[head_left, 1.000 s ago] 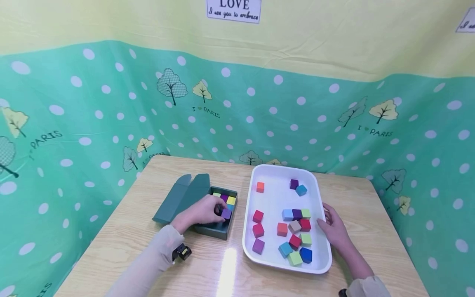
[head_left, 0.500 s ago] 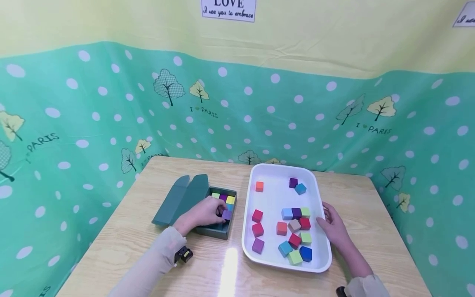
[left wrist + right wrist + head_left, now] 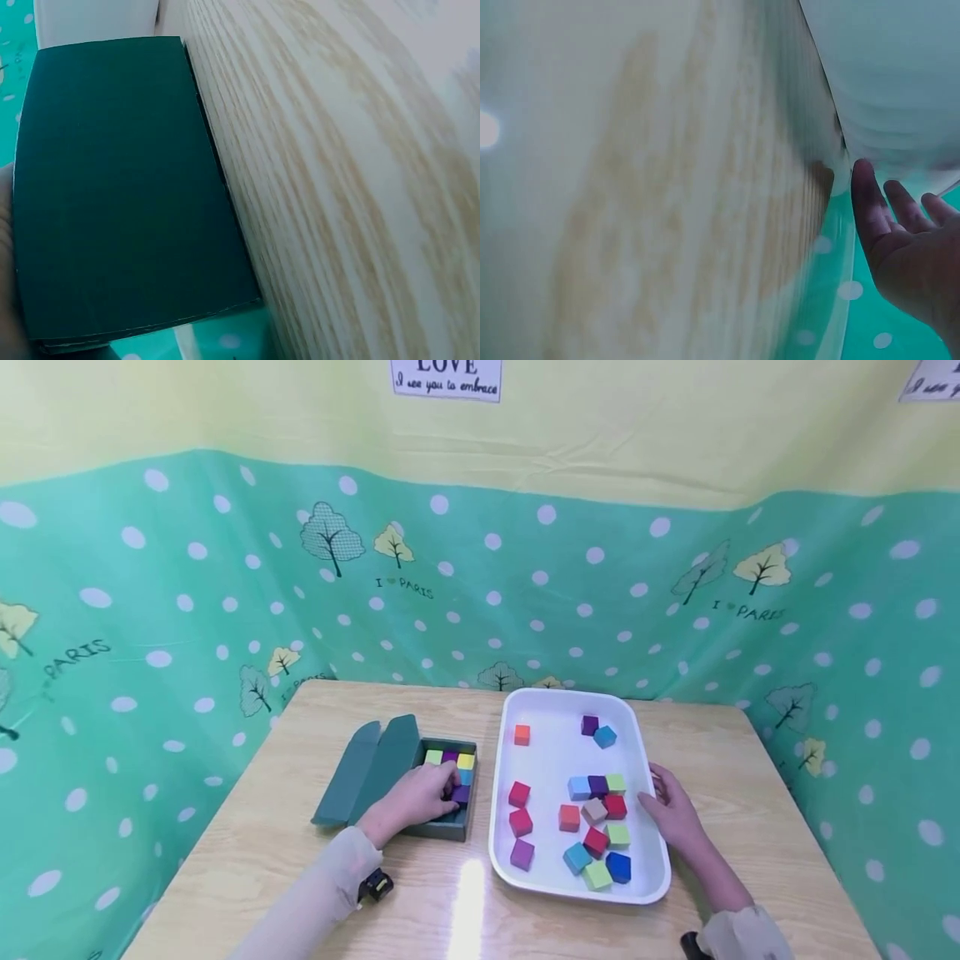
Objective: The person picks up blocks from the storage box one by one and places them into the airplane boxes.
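In the head view my left hand reaches into a dark green box, thumb and forefinger about a purple cube. The cube sits low in the box, in front of a teal cube. A yellow cube and a lime cube lie behind; my fingers partly cover the cubes there. In the left wrist view the box's outer wall hides the cubes. My right hand holds the right rim of a white tray, thumb over the edge, fingers outside.
Several loose cubes lie in the tray, among them a red cube, an orange cube and a dark blue cube. The box's lid is folded out to the left on the wooden table. A patterned curtain stands behind.
My left hand has lowered the purple cube into the box, in front of the teal one. The right hand stays at the tray's rim. The head view has shifted slightly.
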{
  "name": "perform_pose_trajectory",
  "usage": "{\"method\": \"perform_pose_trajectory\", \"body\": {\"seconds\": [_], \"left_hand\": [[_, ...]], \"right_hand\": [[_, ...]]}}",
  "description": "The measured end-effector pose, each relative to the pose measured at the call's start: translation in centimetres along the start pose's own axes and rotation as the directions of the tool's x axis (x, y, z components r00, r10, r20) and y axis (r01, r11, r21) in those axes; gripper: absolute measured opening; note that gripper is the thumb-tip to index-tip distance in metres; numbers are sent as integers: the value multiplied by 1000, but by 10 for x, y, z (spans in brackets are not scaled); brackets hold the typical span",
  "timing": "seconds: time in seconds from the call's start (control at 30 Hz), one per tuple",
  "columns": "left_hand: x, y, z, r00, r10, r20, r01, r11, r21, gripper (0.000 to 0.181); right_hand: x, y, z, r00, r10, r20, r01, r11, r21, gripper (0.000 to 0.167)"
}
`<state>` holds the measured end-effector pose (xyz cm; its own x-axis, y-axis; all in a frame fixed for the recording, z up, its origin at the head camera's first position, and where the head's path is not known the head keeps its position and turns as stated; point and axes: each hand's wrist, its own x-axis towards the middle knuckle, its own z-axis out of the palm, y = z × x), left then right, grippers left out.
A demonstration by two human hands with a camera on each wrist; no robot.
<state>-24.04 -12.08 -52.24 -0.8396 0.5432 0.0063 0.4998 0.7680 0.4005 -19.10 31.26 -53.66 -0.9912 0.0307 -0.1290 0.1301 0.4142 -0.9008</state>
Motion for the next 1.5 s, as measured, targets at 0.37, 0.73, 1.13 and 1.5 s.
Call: {"method": "perform_pose_trajectory", "body": {"seconds": [0.37,0.73,1.13,1.5], "left_hand": [[1,-6,0,995,91,-29,-91,996,-3,38],[-6,-12,-5,992,119,-43,-120,992,-28,38],[-2,41,-40,985,137,-104,-141,990,-28,12],[84,149,-43,981,142,134,-130,987,-98,23]], "right_hand": [[0,-4,-2,1000,1,-27,-2,1000,-16,59],[6,-9,-1,1000,-19,-20,18,999,-31,57],[-1,-9,-7,1000,26,8,-25,993,-111,66],[7,-14,-9,995,8,101,12,981,-196,71]]}}
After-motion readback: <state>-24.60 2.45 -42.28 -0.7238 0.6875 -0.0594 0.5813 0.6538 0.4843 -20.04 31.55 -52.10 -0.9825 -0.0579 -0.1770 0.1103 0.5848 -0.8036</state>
